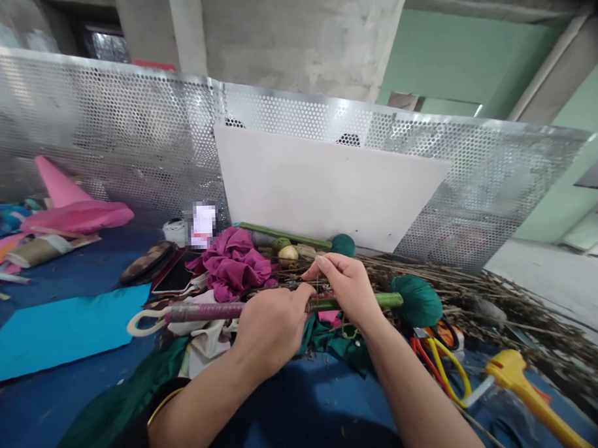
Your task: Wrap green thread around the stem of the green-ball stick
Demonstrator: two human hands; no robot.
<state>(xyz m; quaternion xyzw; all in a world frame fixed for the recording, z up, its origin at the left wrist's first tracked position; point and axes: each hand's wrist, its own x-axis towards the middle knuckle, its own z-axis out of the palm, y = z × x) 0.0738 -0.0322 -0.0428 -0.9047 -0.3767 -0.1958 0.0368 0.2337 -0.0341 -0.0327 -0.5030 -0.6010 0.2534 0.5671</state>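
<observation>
My left hand (270, 329) is closed around the middle of a wrapped stick (218, 310), purple on its left part and green on its right. A cream loop (146, 321) forms the stick's left end; a dark green ball (418, 301) is at the right end. Just above the stick, my right hand (351, 289) has thumb and fingers pinched together. Something thin, perhaps thread or a twig, shows below the pinch, too fine to name. Crumpled magenta cloth (237, 262) lies beyond my left hand, and dark green cloth (332, 344) is under the stick.
Scissors with yellow handles (454, 369) and a yellow glue gun (513, 370) lie on the right, before a heap of dry twigs (507, 295). Blue sheet (72, 326) and a pink cone hat (65, 196) are left. A white board (327, 180) leans against perforated metal.
</observation>
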